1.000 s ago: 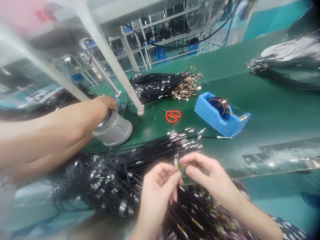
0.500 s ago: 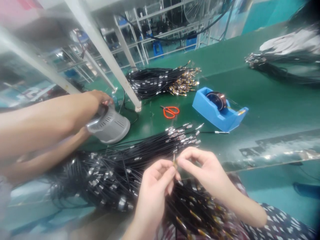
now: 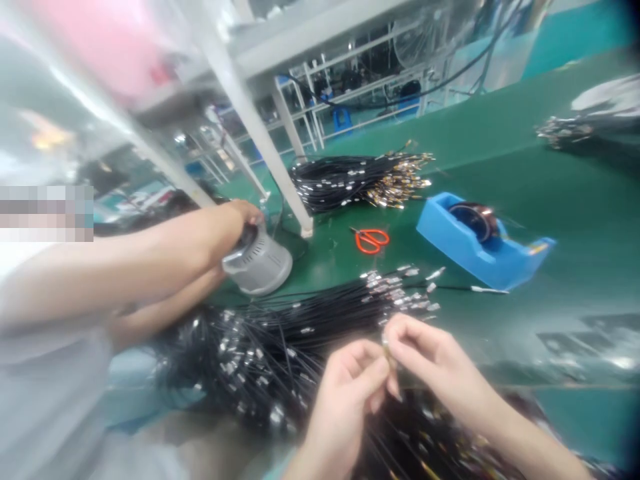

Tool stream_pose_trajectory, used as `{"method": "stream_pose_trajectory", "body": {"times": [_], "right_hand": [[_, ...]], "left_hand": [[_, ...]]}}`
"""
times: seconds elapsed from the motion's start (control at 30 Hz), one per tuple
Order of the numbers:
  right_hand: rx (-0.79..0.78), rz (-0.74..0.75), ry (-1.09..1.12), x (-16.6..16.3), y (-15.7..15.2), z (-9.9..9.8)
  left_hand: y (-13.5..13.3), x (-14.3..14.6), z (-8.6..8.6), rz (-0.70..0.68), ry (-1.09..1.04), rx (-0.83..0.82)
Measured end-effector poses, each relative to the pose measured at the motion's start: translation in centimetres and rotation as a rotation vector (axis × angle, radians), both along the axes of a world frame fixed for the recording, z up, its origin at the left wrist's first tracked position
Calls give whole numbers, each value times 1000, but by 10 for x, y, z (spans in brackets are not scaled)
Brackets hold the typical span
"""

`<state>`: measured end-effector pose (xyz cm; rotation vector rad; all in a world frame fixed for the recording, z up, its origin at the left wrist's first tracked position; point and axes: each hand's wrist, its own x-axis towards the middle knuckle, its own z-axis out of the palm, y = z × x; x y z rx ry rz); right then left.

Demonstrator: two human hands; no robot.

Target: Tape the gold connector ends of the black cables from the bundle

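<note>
My left hand [image 3: 350,390] is closed, thumb and fingers pinching the amber-wrapped end of a thin black cable [image 3: 389,355]. Against the same end, the thumb and forefinger of my right hand [image 3: 430,357] press together; the tip is small and blurred. Below both hands lie several black cables with amber ends [image 3: 425,433], over my lap. Just beyond my fingers, a large bundle of black cables with silvery ends [image 3: 320,310] spreads across the green table.
A blue tape dispenser [image 3: 480,250] with an amber roll stands at right. Red-handled scissors [image 3: 371,241] and a second cable bundle [image 3: 345,180] lie behind. At left, a co-worker's arm [image 3: 165,257] reaches to a grey device [image 3: 263,263] beside a white post [image 3: 260,127].
The camera has turned, so the whole scene sits further right and lower. My fingers remain together at the cable end, the right ones slightly shifted around it. The co-worker still reaches to the grey device.
</note>
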<state>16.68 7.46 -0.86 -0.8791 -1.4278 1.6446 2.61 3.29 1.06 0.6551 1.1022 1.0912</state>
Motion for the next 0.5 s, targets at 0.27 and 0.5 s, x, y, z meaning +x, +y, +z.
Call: {"method": "stream_pose_trajectory", "body": {"times": [0.27, 0.5], "right_hand": [[-18, 9, -36, 1, -2, -6], [117, -41, -197, 12, -6, -6]], "left_hand": [[0, 6, -10, 127, -24, 11], [-5, 9, -13, 149, -52, 44]]}}
